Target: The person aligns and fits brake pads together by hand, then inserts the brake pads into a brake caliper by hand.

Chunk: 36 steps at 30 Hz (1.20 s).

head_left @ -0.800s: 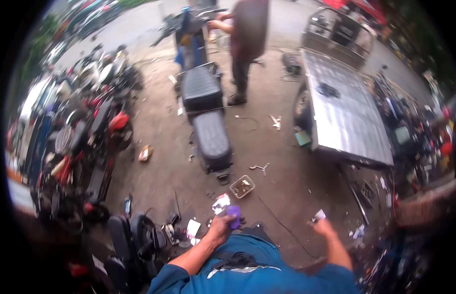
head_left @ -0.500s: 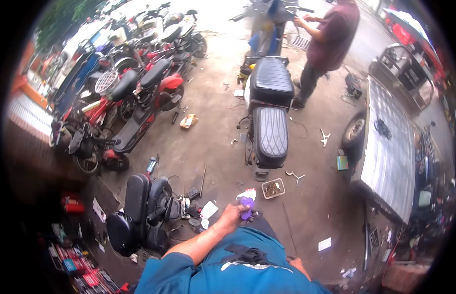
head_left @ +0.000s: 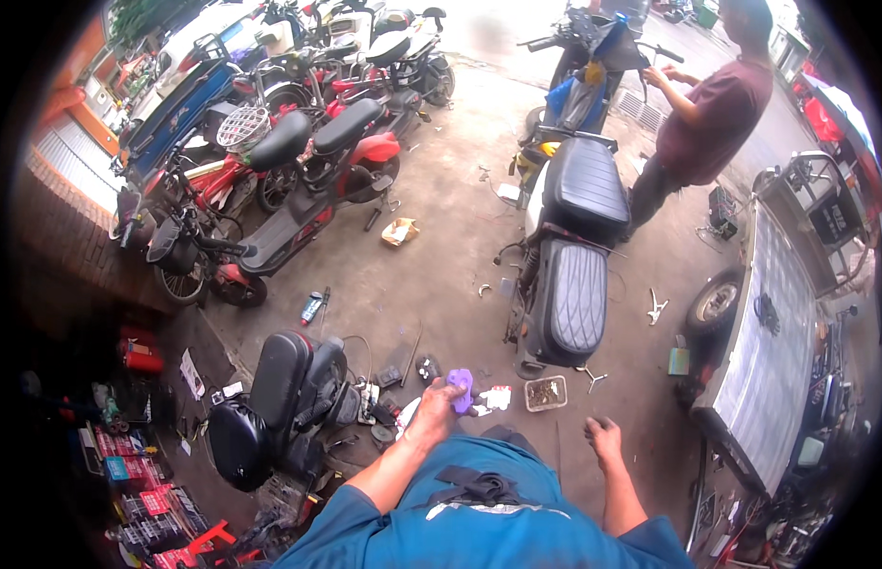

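A paved yard [head_left: 460,256], with parked two-wheelers [head_left: 275,245] at the left and a quilted seat [head_left: 575,303] on another machine ahead. From where I stand, the person's left hand [head_left: 436,414] is closed around a purple object [head_left: 462,389], apparently to keep it steady; its exact kind cannot be told. A clear tub [head_left: 547,408] on the ground presumably stops small parts scattering. The purple object projects beyond the left hand's fingers, well apart from the right hand [head_left: 604,436], whose fingers are loosely parted, nothing visible in them.
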Tool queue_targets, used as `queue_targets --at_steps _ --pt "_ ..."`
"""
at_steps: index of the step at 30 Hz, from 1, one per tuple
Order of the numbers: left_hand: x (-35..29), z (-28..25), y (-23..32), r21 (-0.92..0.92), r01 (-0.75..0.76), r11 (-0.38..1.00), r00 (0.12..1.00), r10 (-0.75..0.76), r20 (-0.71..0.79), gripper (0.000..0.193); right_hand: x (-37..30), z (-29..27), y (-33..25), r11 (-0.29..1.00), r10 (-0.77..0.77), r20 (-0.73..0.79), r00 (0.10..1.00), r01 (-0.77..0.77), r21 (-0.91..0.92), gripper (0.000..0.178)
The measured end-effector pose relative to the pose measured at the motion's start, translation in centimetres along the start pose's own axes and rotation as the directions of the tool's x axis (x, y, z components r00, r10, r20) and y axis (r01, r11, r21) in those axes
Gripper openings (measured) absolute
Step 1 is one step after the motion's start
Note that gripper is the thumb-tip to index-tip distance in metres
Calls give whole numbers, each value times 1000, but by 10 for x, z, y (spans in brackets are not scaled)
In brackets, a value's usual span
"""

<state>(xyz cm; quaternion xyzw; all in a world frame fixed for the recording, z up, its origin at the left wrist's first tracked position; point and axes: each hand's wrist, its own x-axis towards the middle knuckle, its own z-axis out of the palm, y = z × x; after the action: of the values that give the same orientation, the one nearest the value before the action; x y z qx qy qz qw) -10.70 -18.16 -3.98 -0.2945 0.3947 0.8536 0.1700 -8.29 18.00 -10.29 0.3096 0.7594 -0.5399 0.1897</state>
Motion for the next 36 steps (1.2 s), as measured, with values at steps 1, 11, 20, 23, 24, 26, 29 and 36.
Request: queue_targets --at_steps 1,11,20,23,24,26,29,36 --pt "8 -5 5 -7 -4 1000 1000 5 1 31 8 25 -27 997 -62 67 996 65 -45 32" --pt "45 -47 132 72 7 997 1000 -5 -14 27 12 269 -225 994 -97 634 767 104 26 39" --pt "123 -80 175 830 -102 548 922 365 -128 46 37 372 -307 992 115 703 702 -122 -40 49" --pt "151 -79 202 847 -124 517 939 336 -67 48 55 383 -339 959 66 763 643 -252 129 43" --pt "162 -76 214 868 -135 478 940 338 -40 48 71 388 -345 958 64 764 642 -255 133 43" --pt "196 -76 230 807 -224 546 940 339 32 47 108 395 -357 919 114 765 633 -361 161 37" --pt "251 -50 280 698 -312 645 938 325 119 40 166 400 -394 880 87 762 641 -408 243 29" --pt "371 33 386 551 -188 813 980 117 162 41 272 389 -509 804 6 687 727 -412 429 19"
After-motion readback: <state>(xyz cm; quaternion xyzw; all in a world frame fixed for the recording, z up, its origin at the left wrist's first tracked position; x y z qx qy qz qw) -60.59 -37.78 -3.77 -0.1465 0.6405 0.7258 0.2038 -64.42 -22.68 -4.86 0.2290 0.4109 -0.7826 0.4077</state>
